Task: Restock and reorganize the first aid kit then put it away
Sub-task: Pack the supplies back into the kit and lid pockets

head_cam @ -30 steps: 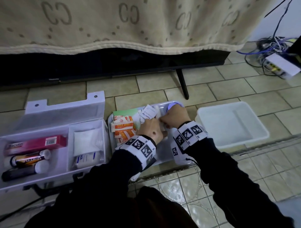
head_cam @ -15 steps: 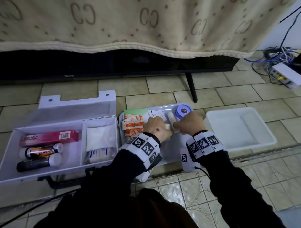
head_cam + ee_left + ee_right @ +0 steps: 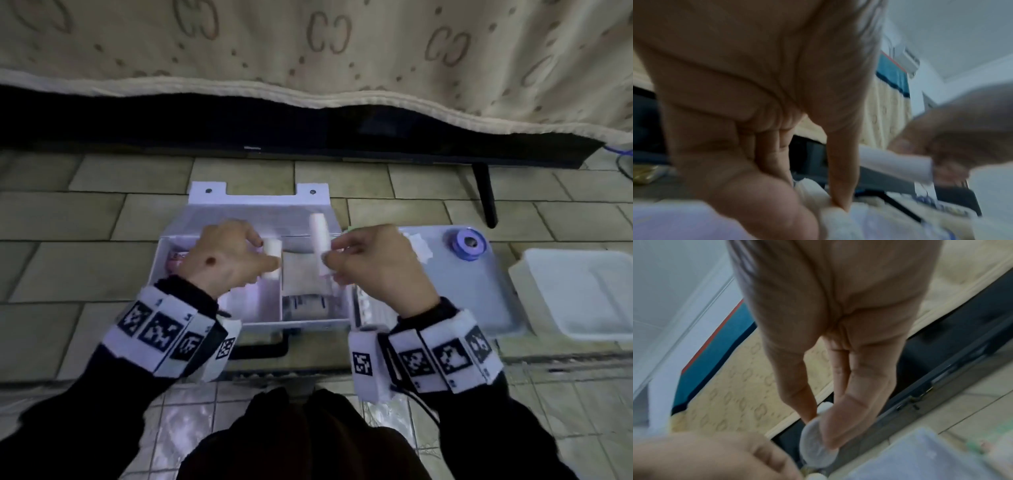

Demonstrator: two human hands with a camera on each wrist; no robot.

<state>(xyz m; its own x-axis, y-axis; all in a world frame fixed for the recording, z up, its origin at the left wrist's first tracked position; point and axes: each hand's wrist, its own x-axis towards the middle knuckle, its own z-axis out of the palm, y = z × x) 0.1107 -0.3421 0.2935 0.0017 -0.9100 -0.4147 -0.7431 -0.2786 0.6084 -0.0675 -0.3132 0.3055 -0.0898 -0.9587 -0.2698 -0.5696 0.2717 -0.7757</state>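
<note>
The open first aid kit [image 3: 253,270], a white box with its lid [image 3: 260,209] tipped back on the far side, sits on the tiled floor [image 3: 85,219] in the middle of the scene, and both hands are above it. The left hand [image 3: 222,260] hovers over the kit's left compartment, its fingers and thumb curled round a short white gauze roll [image 3: 272,255] that stands roughly upright at the divider. The right hand [image 3: 373,263] is over the kit's right edge, fingertips pinching the near end of a second, longer white roll [image 3: 319,236] that points away toward the lid; in the right wrist view the same roll [image 3: 816,441] shows end-on between thumb and fingers. Under the two rolls, in the right compartment, lies a flat pale gauze pad [image 3: 301,277], with a white printed packet [image 3: 305,305] nearer the person. A pink box [image 3: 176,262] peeks out beneath the left hand; its label is too blurred to read. Just right of the kit lies a pale blue tray [image 3: 455,294] with a purple tape roll [image 3: 466,244] at its far corner, and farther right a white tub [image 3: 579,298]. The left wrist view is smeared, but it seems to show the left fingers [image 3: 840,178] bearing on something soft and white.
</note>
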